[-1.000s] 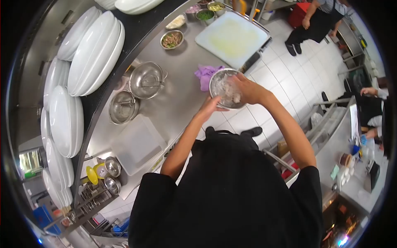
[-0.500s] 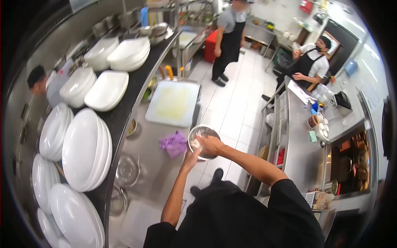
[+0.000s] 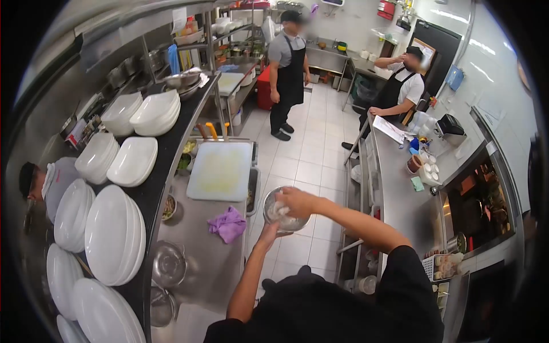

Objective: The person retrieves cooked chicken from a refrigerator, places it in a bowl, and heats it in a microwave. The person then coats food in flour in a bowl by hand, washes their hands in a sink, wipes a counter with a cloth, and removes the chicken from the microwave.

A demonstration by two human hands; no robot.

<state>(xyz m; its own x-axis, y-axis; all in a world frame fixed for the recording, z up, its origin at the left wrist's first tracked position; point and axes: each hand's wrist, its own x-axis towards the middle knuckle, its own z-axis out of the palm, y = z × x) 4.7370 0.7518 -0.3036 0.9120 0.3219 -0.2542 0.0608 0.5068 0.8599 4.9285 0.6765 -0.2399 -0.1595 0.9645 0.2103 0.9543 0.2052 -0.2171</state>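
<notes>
My left hand (image 3: pixel 270 234) supports a round metal bowl (image 3: pixel 298 223) from its lower near side, in front of my body and above the floor. Inside the bowl lie pale, whitish food pieces (image 3: pixel 278 212) with a floury look; their exact kind does not show. My right hand (image 3: pixel 297 201) reaches in over the far rim, its fingers bent and closed around some of these pieces. The fingertips are partly hidden by the food. To the left of the bowl, a crumpled purple cloth (image 3: pixel 227 224) rests on the steel counter (image 3: pixel 214 268).
A white cutting board (image 3: pixel 220 170) sits beyond the cloth. Stacked white plates (image 3: pixel 111 234) fill the raised shelf at left, with metal bowls (image 3: pixel 168 263) below. Two co-workers stand ahead, one by the right-hand steel counter (image 3: pixel 400 188); another person is behind the shelf.
The view has tilted up. My left hand now sits lower against the bowl, and my right hand has shifted within it. The co-worker at right has raised a hand towards the head.
</notes>
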